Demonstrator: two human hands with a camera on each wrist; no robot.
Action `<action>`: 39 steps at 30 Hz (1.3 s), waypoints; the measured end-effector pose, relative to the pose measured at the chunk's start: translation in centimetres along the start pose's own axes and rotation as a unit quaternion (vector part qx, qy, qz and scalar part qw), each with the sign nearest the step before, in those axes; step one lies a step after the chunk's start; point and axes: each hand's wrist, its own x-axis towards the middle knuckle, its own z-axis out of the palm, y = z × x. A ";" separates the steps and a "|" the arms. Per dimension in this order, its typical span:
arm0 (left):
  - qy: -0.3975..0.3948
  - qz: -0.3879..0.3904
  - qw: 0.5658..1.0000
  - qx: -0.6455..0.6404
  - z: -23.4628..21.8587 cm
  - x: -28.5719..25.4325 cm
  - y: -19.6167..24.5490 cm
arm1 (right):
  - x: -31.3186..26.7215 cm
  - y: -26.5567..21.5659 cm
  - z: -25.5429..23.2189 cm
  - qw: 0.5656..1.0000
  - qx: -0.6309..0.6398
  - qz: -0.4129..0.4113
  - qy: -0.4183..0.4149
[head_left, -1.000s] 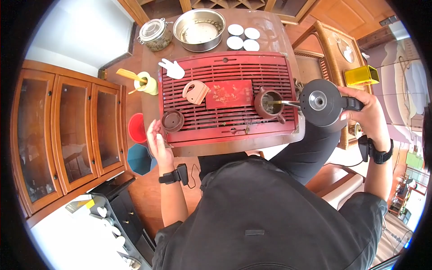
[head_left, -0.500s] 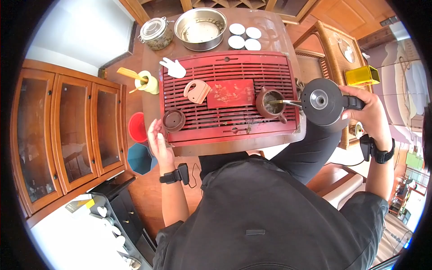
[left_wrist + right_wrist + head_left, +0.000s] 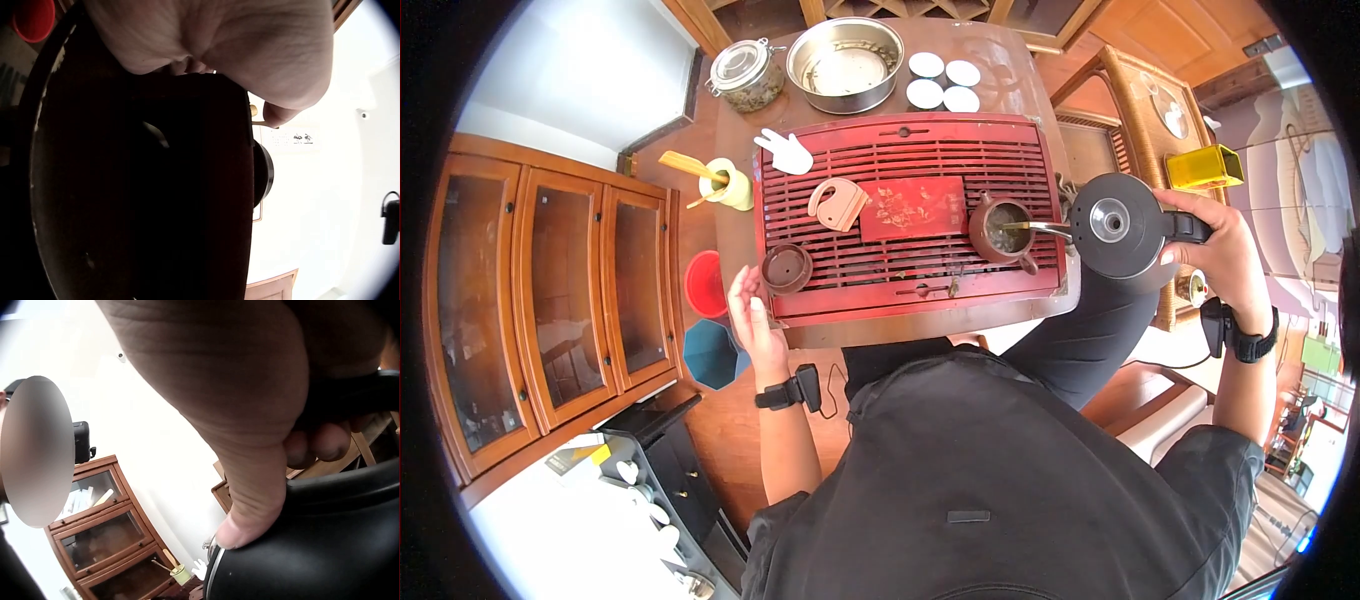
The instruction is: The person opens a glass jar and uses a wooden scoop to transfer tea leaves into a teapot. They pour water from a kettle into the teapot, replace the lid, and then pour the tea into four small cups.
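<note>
My right hand [image 3: 1232, 250] grips the handle of a black gooseneck kettle [image 3: 1115, 245], fingers curled round it. In the right wrist view the thumb [image 3: 240, 528] presses on the black kettle body [image 3: 325, 550]. The metal spout reaches left over the open mouth of a brown clay teapot [image 3: 988, 245], which has greenish contents. That teapot stands at the right end of a red slatted tea tray [image 3: 850, 311]. My left hand [image 3: 760, 325] holds nothing, its fingers loose at the tray's front left corner beside a round brown lid [image 3: 787, 269].
On the tray lie a red patterned panel [image 3: 912, 209], a pink elephant-shaped piece [image 3: 837, 205] and a white hand-shaped piece [image 3: 785, 152]. Behind it stand a steel basin [image 3: 845, 100], a lidded glass jar [image 3: 747, 85] and several white cups [image 3: 927, 94]. A holder with wooden tools [image 3: 738, 190] stands left.
The kettle and both hands hold nearly the same place over the last second. The whole head view has shifted very slightly.
</note>
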 end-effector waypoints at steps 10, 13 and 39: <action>0.026 -0.026 0.999 -0.009 -0.1 -0.3 -0.2 | 0.2 0.2 -0.1 1.000 0.006 0.004 -0.008; 0.010 -0.018 1.000 -0.011 0.0 -0.2 -0.1 | 0.1 -0.6 -0.3 1.000 0.014 0.017 -0.013; 0.008 -0.015 1.000 0.008 0.0 -0.1 0.2 | -0.3 2.7 -0.3 0.997 0.068 0.007 0.020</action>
